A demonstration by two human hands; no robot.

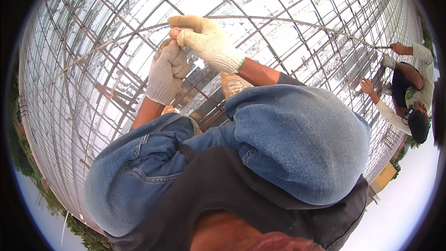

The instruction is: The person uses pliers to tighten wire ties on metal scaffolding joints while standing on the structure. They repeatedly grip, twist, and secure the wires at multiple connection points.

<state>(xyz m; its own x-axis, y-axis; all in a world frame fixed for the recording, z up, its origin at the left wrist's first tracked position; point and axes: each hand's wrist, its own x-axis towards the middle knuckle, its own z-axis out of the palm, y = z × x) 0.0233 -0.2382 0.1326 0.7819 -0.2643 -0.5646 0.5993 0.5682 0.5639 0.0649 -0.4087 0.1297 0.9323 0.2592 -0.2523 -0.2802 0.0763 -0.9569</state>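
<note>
Both gloved hands, left hand (166,70) and right hand (206,39), pinch closed together at the rebar (288,22).

The single head view looks steeply down from the squatting person's head, close over the denim knees (297,144) and gloved hands (fisheye bending every straight bar), out across the rebar grid (93,65), a co-worker (409,88) at its right rim.

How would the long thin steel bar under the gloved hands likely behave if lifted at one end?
The bar is very long and thin, so it would probably sag and whip. Being steel, likely heavy for its thickness. Both hands, left hand and right hand, wear knit gloves, suggesting rough surfaces.
</note>
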